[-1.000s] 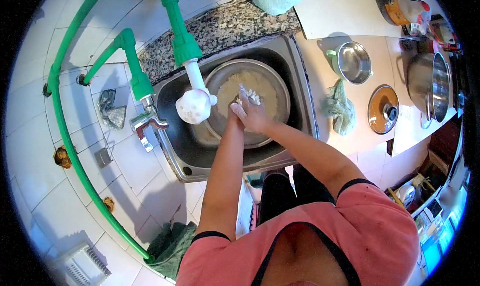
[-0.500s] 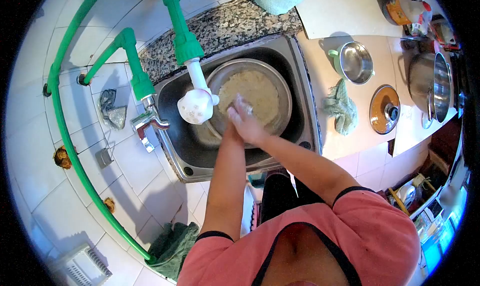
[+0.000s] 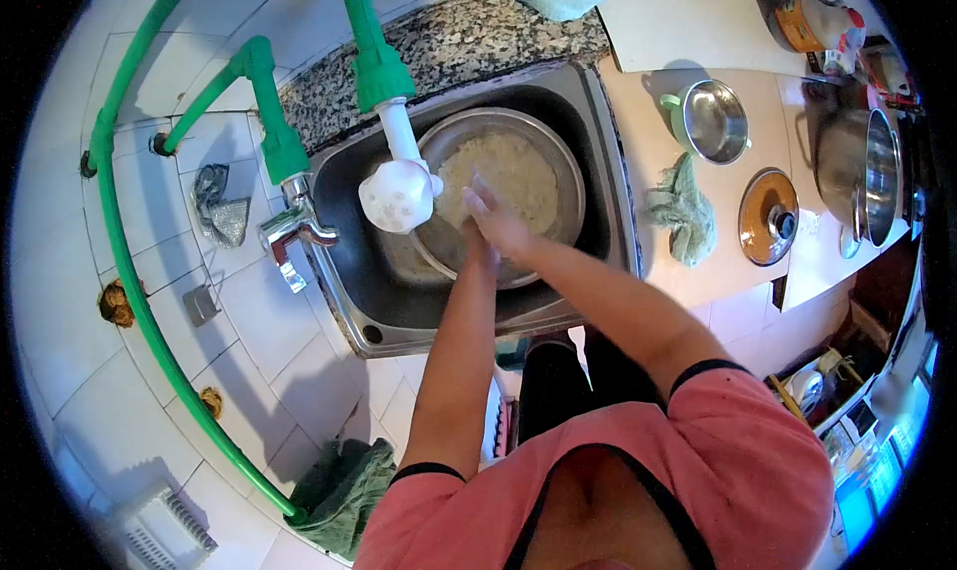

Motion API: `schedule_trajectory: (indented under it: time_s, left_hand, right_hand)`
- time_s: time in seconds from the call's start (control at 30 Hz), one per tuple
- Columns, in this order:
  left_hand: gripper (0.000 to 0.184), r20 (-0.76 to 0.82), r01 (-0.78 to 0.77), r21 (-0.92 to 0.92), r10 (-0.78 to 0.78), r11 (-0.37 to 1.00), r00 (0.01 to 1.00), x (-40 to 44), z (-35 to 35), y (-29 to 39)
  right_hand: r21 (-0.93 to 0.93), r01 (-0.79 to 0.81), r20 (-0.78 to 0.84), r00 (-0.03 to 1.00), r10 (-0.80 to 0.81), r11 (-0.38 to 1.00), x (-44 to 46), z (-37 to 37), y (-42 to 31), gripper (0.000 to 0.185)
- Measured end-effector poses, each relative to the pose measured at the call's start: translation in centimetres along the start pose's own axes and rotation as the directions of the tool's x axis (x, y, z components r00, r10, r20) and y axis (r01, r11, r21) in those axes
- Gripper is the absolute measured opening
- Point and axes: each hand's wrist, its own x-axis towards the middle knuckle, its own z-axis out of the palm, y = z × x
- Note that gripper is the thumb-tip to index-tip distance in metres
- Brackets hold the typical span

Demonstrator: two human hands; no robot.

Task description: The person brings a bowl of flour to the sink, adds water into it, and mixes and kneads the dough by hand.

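Both my left grip [image 3: 475, 235] and right grip [image 3: 506, 232] touch each other above one steel basin [image 3: 573, 176] of pale mixture [image 3: 518, 171] in one sink [image 3: 604, 211]; I cannot tell what they hold. Counter [image 3: 720, 256]: two-handled saucepan [image 3: 715, 122], one; lid [image 3: 768, 217], one. Bottle [image 3: 823, 23] label: illegible.

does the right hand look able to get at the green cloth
Probably yes: nothing tall stands between the right hand and the green cloth, only the low sink rim, though that hand is against the left hand over the metal basin.
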Motion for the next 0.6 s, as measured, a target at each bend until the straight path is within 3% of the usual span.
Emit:
schedule_trajectory:
  time_s: [0.07,0.13,0.17,0.2,0.27,0.33,0.4,0.47,0.5,0.57,0.6]
  left_hand:
    - [0.043,-0.046,0.038,0.036,-0.036,0.999,0.998,-1.3,-0.4,0.1]
    - [0.041,-0.093,0.112,-0.009,-0.113,0.994,0.989,-3.8,0.6,0.9]
    - [0.038,-0.135,0.178,-0.052,-0.183,0.983,0.974,-4.9,1.0,1.2]
    - [0.038,-0.135,0.177,-0.050,-0.182,0.983,0.974,-4.8,1.1,1.0]
    - [0.048,0.005,0.337,-0.294,-0.351,0.894,0.936,-4.1,1.2,-0.1]
    - [0.047,0.032,0.294,-0.387,-0.306,0.874,0.951,-2.2,1.7,-2.1]
    - [0.046,0.060,0.256,-0.470,-0.259,0.845,0.964,0.8,0.9,-4.1]
    - [0.040,0.165,0.089,-0.448,-0.016,0.889,0.986,3.2,-0.3,-6.1]
    - [0.040,0.167,0.089,-0.451,-0.014,0.888,0.986,3.1,-0.8,-5.7]
    - [0.036,0.423,0.172,-0.541,0.090,0.823,0.901,2.5,-2.4,-4.6]
    - [0.036,0.421,0.177,-0.535,0.080,0.826,0.903,2.0,-2.7,-4.4]
  right_hand:
    - [-0.392,-0.056,0.091,0.991,0.099,0.918,2.1,-1.8,1.2,0.050]
    - [-0.730,-0.109,0.228,0.892,0.390,0.675,5.5,-5.4,-1.8,0.039]
    - [-0.729,-0.108,0.231,0.890,0.392,0.676,5.1,-6.0,-1.2,0.039]
    - [-0.685,0.001,0.181,0.969,0.170,0.729,4.9,-6.7,-0.2,0.037]
    - [-0.649,0.122,0.117,0.991,-0.060,0.751,4.3,-6.2,1.8,0.035]
    - [-0.874,0.046,0.011,0.997,-0.074,0.484,1.7,-4.8,4.3,0.037]
    - [-0.769,-0.225,-0.159,0.974,0.161,0.599,-0.6,-2.3,5.6,0.041]
    - [-0.810,-0.109,-0.052,0.992,0.114,0.577,0.8,-0.2,11.2,0.040]
    - [-0.821,-0.069,-0.014,0.995,0.100,0.567,0.7,0.4,11.9,0.040]
    - [-0.419,-0.032,-0.231,0.970,-0.073,0.907,-3.1,0.6,3.8,0.040]
    - [-0.414,-0.041,-0.235,0.970,-0.064,0.910,-3.1,1.0,4.3,0.040]
